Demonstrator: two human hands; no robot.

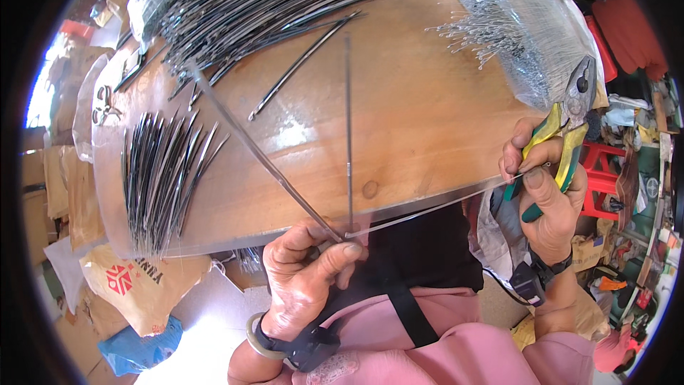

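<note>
Between thumb and fingers, my left hand (306,271) pinches a long thin dark rod (260,153), which slants up and left over the table's near edge. From that pinch a thin wire (434,202) stretches across to my right hand (552,203), whose thumb and finger close on its far end. The same hand grips pliers (581,93) with yellow and green handles, jaws pointing up. A faint upright dark strip (348,121) rises above my left hand; I cannot tell whether it is a separate rod or a reflection.
Many dark rods (242,14) lie piled at the back left, with a smaller bundle (160,178) nearer. One loose rod (303,68) lies mid-table. Plastic-wrapped looped wires (513,36) sit at the back right, small scissors (107,105) at the left edge. Beyond stands a red stool (600,175).
</note>
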